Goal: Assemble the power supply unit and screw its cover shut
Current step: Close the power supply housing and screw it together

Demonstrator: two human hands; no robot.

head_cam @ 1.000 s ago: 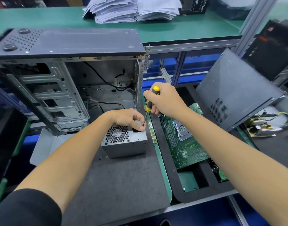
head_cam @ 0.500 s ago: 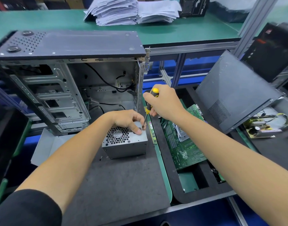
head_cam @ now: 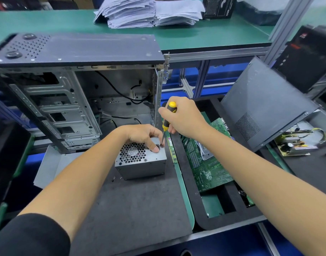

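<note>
On the dark mat of the surface (head_cam: 132,206) the open computer case (head_cam: 75,93) stood at the back, and just in front of it sat the power supply (head_cam: 142,161), a grey metal box with its fan grille facing up. To the right lay a green circuit board (head_cam: 206,163) in a black foam tray (head_cam: 182,163), with a dark side panel (head_cam: 265,108) leaning beyond it.

Our left hand (head_cam: 143,135) rested on top of the box, fingers curled over its far edge and the thumb pressed down beside the screw hole, steadying the cover. Our right hand (head_cam: 184,117) had its grip wrapped round the handle of the screwdriver (head_cam: 166,121), black and yellow, held close to upright with its tip down at the top right corner of the box. The screw itself was too small to make out.

We judged the step to be driving a cover screw. To do it well we needed the shaft in line with the screw, firm downward pressure so the tip did not slip out, and the left hand bearing down so the box did not turn on the mat.
</note>
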